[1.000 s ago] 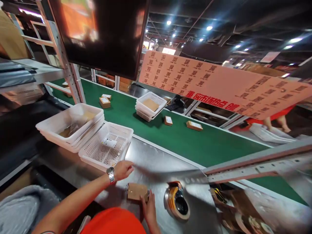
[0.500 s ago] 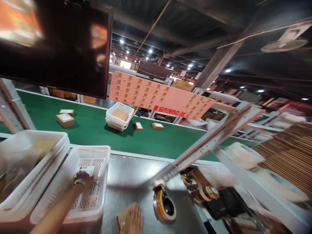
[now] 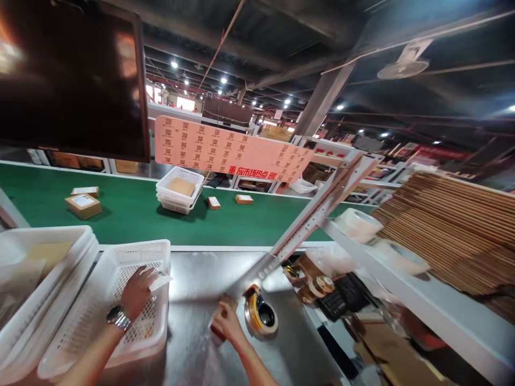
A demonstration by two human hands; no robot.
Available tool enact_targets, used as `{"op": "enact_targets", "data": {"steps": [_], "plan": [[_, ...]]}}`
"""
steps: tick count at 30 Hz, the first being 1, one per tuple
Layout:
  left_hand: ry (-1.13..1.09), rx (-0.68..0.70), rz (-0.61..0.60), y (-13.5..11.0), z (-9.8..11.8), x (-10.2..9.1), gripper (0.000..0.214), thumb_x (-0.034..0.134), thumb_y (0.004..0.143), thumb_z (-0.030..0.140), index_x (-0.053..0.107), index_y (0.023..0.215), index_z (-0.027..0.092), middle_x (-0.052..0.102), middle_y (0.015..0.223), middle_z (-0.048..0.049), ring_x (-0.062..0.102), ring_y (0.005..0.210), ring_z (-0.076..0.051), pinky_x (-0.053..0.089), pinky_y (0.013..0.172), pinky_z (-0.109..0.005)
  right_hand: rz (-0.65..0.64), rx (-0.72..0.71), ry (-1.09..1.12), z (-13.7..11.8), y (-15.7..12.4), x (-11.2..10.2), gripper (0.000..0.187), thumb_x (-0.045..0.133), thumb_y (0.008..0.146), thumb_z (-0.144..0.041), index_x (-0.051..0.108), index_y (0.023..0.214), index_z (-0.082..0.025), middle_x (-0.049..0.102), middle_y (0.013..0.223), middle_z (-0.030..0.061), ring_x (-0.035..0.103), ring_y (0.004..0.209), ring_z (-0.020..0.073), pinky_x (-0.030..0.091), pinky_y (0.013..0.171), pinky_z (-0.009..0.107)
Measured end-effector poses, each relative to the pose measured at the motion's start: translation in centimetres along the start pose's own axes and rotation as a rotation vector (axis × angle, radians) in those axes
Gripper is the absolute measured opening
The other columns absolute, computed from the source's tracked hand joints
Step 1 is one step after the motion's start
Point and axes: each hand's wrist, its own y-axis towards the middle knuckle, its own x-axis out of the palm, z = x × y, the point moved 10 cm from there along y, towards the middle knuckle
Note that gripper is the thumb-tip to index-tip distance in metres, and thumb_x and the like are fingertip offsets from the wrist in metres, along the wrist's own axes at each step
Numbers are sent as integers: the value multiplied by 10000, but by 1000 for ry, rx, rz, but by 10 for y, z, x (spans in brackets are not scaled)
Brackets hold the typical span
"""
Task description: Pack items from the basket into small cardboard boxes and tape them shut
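My left hand (image 3: 137,291), a watch on its wrist, is over the white perforated basket (image 3: 166,316). Its fingers pinch a small white paper label (image 3: 161,280). On the metal table (image 3: 193,300), my right hand (image 3: 227,321) grips a small brown cardboard box (image 3: 228,301), partly covered by the fingers and slightly blurred. Just right of that hand stands a tape dispenser (image 3: 261,315) with a roll of tape.
Stacked white baskets (image 3: 76,268) stand at the left. Behind the table runs a green conveyor (image 3: 129,225) with several small boxes and a stack of white baskets (image 3: 177,193). A slanted metal post (image 3: 314,214), keyboard (image 3: 341,295) and flattened cardboard (image 3: 450,230) are at right.
My left hand has lifted the white label from the basket's bottom. The right hand, earlier flat on the brown box, now grips it farther up the table. The view has shifted right.
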Motion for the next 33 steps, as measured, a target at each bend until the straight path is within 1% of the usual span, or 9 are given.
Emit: {"op": "enact_targets", "data": {"steps": [3,5,7,11,13,16,19,23,33], "plan": [[-161,301,121,-36,97,-3,553,529,972,30,900,1256,324,732,1643,-70,505,1693,-329,474,1378,-612,-317,78,454,-31,-32,31,834,622,885,-957,830,1147,-193,870,1149,183,850,1093,356,672,954,505],[-261,472,114,-61,155,8,518,503,1027,46,902,1196,330,737,1633,-78,522,1680,-334,520,1335,-647,-483,66,684,-58,-57,38,778,779,818,-933,841,1033,-188,862,983,131,827,916,289,648,872,430],[-360,480,138,-76,187,16,473,488,1069,99,890,1198,313,727,1642,-95,520,1680,-334,509,1339,-658,-477,17,741,-70,-72,24,657,961,722,-806,848,939,-196,839,853,75,780,817,253,629,858,412],[-717,-13,219,-85,178,35,475,507,1119,454,801,1408,217,698,1637,-191,604,1597,-364,581,1262,-603,-255,-16,729,-48,-84,-22,661,969,684,-832,861,924,-226,850,849,44,759,819,254,625,911,452],[-958,-196,-33,-94,193,74,653,565,1046,696,812,1346,171,806,1416,-217,775,1328,-371,705,994,-505,-196,-28,732,-32,-89,-39,661,961,694,-834,866,930,-223,857,872,51,747,819,245,613,895,429],[-1079,-204,-421,-119,253,123,681,771,820,808,855,1010,159,864,971,-157,816,889,-303,625,683,-359,-230,-29,737,-12,-100,-52,604,976,716,-775,857,881,-206,829,793,44,684,710,205,573,750,362],[-1105,-257,-353,-134,284,141,539,778,798,725,825,852,191,837,819,-109,765,765,-259,570,655,-348,-241,11,808,9,-115,-66,603,943,745,-796,838,846,-210,819,766,37,669,665,192,570,695,349],[-1185,-378,-208,-148,302,159,503,786,791,704,803,825,202,837,815,-109,749,736,-250,577,661,-355,-201,82,881,44,-139,-93,600,969,742,-781,857,889,-211,859,854,71,786,820,239,630,845,386],[-1167,-450,-253,-180,360,197,586,825,763,737,820,908,169,830,833,-109,727,714,-235,587,690,-363,-176,143,899,102,-175,-145,578,1014,710,-726,861,899,-202,878,890,81,816,880,256,633,846,387]]}}
